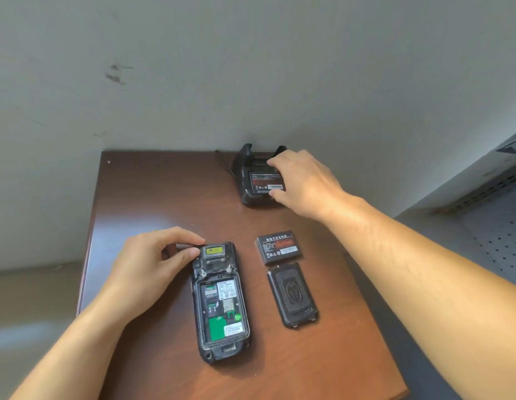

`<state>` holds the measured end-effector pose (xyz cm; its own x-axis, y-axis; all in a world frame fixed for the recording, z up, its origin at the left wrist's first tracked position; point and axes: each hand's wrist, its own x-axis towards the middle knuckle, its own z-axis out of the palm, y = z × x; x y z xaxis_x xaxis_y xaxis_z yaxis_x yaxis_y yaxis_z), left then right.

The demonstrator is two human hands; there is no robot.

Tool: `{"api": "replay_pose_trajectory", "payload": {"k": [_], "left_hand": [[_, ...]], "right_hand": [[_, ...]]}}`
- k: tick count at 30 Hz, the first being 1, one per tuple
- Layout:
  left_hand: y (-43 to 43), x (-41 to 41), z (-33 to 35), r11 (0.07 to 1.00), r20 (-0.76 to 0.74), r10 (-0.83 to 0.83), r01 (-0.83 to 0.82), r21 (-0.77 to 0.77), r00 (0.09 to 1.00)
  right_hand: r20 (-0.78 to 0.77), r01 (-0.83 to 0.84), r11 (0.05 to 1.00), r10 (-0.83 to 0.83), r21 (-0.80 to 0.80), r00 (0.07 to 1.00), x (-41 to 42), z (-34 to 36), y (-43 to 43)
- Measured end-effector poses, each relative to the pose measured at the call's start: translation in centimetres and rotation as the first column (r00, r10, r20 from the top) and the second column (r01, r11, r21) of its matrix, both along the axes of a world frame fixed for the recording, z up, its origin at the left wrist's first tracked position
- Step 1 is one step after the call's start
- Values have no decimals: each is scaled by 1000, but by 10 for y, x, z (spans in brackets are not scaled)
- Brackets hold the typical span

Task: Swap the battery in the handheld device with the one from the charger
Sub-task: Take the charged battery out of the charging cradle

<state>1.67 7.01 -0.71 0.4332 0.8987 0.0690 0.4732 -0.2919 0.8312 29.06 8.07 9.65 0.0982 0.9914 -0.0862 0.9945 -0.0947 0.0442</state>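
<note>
My right hand [301, 183] is curled over the fresh battery [266, 181] in the charger [245, 171], thumb and fingers on its near and far ends, while my left hand [153, 267] pinches the top of the open device [220, 301].
</note>
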Motion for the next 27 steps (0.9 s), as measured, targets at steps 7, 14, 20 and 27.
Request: {"api": "replay_pose_trajectory", "payload": {"k": [7,14,20,27], "left_hand": [[-1,2,2,999,6,35,-34,-23,999],[-2,4,2,998,16,37,-36,-44,999],[-2,1,-1,999,3,40,-40,-16,999],[-4,1,-1,999,-16,46,-46,14,999]], "right_hand": [[169,-165,978,185,-126,968,12,-8,26],[109,-158,981,170,-115,979,17,-11,31],[24,-144,986,147,-89,989,19,-9,34],[57,-161,980,169,-113,984,13,-5,37]]}}
